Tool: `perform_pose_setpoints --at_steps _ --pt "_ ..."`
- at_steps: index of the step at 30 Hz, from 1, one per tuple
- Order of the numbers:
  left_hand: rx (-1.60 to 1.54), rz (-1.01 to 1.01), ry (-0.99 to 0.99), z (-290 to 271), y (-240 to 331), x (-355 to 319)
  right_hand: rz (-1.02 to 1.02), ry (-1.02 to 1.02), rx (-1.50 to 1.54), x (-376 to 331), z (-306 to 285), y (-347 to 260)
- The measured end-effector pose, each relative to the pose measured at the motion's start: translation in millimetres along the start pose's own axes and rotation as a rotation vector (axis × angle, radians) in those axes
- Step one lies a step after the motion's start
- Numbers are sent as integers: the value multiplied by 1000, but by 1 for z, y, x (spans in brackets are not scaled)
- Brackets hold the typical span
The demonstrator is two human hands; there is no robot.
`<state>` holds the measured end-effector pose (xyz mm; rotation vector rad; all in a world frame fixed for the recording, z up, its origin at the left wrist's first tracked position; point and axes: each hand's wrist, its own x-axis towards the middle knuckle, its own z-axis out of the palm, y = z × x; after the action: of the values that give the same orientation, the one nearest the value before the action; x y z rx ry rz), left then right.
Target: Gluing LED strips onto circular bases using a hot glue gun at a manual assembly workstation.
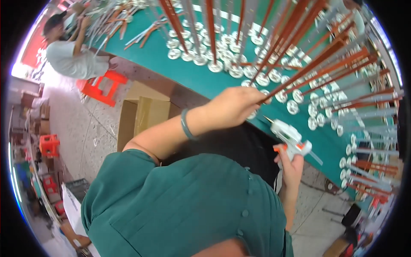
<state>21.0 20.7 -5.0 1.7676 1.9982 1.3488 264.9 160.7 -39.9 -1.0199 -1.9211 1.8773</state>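
Note:
My right hand (290, 168) grips a white hot glue gun (287, 133) with an orange trigger; a clear glue stick (317, 158) sticks out of its back. The gun's nozzle points up and left, towards my left hand (239, 106). That hand's fingers are closed at the lower end of a long brown strip (295, 79), which slants away to the upper right. A white round base (268, 99) shows just beside the fingertips; whether it is joined to the strip I cannot tell. The grip itself is partly hidden by the back of the hand.
On the green table (150, 60) stand many brown and grey strips upright in white round bases (215, 66). Loose strips (147, 34) lie at the far left. An open cardboard box (147, 113) is left of my arm. Another person (70, 55) sits by a red stool (102, 88).

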Motion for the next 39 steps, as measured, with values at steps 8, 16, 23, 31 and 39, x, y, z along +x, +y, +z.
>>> perform_pose_setpoints --at_steps 8,16,23,31,39 --pt "-45 -3 40 9 -7 -9 -182 -88 -85 6 15 3" --pt "-60 -24 49 10 -8 -13 -187 -97 -172 12 18 3" --pt "-60 -7 55 9 -10 -12 -198 -59 -208 13 20 3" --pt "-39 6 44 8 -9 -12 -124 -46 -84 11 22 0" --pt "0 34 2 9 -9 -7 -22 -70 109 11 6 11"
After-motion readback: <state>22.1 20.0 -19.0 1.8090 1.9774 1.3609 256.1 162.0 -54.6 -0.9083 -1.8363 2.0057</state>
